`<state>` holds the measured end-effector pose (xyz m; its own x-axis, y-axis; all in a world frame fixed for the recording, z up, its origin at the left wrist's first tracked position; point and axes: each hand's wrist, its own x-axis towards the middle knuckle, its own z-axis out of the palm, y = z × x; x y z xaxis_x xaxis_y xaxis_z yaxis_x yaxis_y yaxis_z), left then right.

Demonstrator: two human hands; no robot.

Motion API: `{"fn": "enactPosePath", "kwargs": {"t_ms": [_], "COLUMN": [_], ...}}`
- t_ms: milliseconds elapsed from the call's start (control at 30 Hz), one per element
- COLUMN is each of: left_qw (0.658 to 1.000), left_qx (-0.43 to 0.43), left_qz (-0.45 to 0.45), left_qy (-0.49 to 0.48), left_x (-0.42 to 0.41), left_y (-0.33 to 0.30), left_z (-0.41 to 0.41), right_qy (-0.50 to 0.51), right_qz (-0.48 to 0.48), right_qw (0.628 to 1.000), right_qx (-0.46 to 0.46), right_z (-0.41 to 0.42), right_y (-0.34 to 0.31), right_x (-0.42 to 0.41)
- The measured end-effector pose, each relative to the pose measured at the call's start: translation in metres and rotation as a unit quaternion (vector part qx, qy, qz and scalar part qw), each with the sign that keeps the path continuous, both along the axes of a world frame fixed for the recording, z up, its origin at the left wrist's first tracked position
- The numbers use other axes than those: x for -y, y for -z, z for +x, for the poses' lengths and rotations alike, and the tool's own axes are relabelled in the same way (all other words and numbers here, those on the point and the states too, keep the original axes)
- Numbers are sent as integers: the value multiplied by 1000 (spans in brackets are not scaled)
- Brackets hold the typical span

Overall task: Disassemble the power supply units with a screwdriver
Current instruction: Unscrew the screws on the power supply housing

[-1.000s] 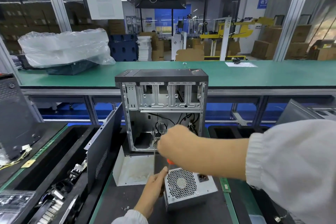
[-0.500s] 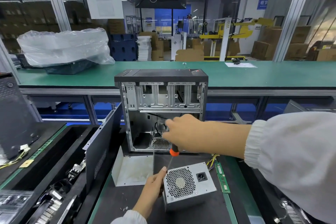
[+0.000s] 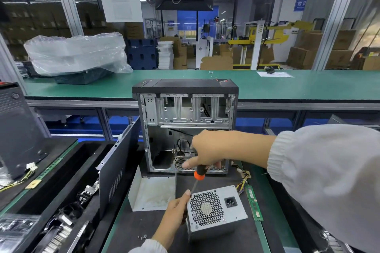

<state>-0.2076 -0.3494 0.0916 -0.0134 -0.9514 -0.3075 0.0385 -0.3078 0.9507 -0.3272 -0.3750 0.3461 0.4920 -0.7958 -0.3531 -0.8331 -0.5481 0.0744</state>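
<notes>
A silver power supply unit (image 3: 213, 213) with a round honeycomb fan grille and a black socket lies on the dark mat in front of me. My left hand (image 3: 176, 208) grips its left edge, thumb up at the top left corner. My right hand (image 3: 205, 154) holds a screwdriver (image 3: 199, 174) with a black and orange handle. Its shaft slants down to the unit's top left corner, beside my left thumb. The tip itself is too small to make out.
An open computer case (image 3: 185, 127) stands upright just behind. A white metal panel (image 3: 152, 193) lies left of the unit; a black side panel (image 3: 117, 168) leans further left. A green memory stick (image 3: 254, 203) and loose cables (image 3: 242, 178) lie right. Bins of parts (image 3: 61, 224) fill the left.
My right hand has risen and drawn back, uncovering the screwdriver's handle and shaft. The left hand and the power supply unit have stayed in place.
</notes>
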Motion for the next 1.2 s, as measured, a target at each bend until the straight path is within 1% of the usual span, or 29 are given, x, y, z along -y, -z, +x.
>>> {"fn": "enactPosePath", "kwargs": {"t_ms": [67,167,267,333,367,400,467,500,567,633,700,767,833,900,967,1033,1133,1167,1200], "left_qw": [1000,1000,1000,1000,1000,1000,1000,1000,1000,1000,1000,1000,999,999,999,999,998,998,998], "left_qx": [-2,-3,-1,-7,-11,-13,-16,-18,-20,-17,-19,-19,-23,-17,-3,9,25,29,33], "left_qz": [-1,-5,-1,2,4,7,8,5,1,5,11,16,23,33,41,44,52,54,56], "left_qy": [0,7,9,2,-1,-3,-6,-7,-9,-13,-17,-19,-23,-23,-20,-19,-14,-10,-8], "left_x": [0,-1,-1,-2,-2,-1,-1,-2,-3,-3,-3,-1,1,5,8,11,15,16,17], "left_y": [0,-1,-1,-1,-2,-2,-2,-3,-3,-3,-4,-3,-2,-2,-1,-1,-1,-1,-1], "left_z": [0,-1,-2,-2,-3,-3,-3,-4,-4,-4,-4,-4,-3,-2,0,2,3,4,5], "right_qy": [-66,-211,-293,-309,-298,-268,-179,-145,-100,-67,-60,-91,-146,-185,-200,-173,-55,-21,-5], "right_qz": [-68,-192,-251,-270,-271,-260,-211,-185,-160,-158,-169,-182,-181,-140,-81,-25,26,16,-23], "right_qw": [994,952,917,908,912,926,960,972,982,985,983,978,971,972,976,984,988,988,990], "right_qx": [-56,-111,-100,-83,-73,-60,-39,-29,-19,-25,-31,-49,-61,-44,-7,42,139,153,141], "right_z": [2,-1,-3,0,2,4,6,5,2,1,4,6,4,0,0,2,4,6,10], "right_y": [5,10,16,22,23,22,12,6,0,2,6,8,5,0,0,4,7,8,10], "right_x": [-1,-3,-7,-11,-11,-10,-4,0,7,11,11,11,12,13,16,17,18,18,19]}}
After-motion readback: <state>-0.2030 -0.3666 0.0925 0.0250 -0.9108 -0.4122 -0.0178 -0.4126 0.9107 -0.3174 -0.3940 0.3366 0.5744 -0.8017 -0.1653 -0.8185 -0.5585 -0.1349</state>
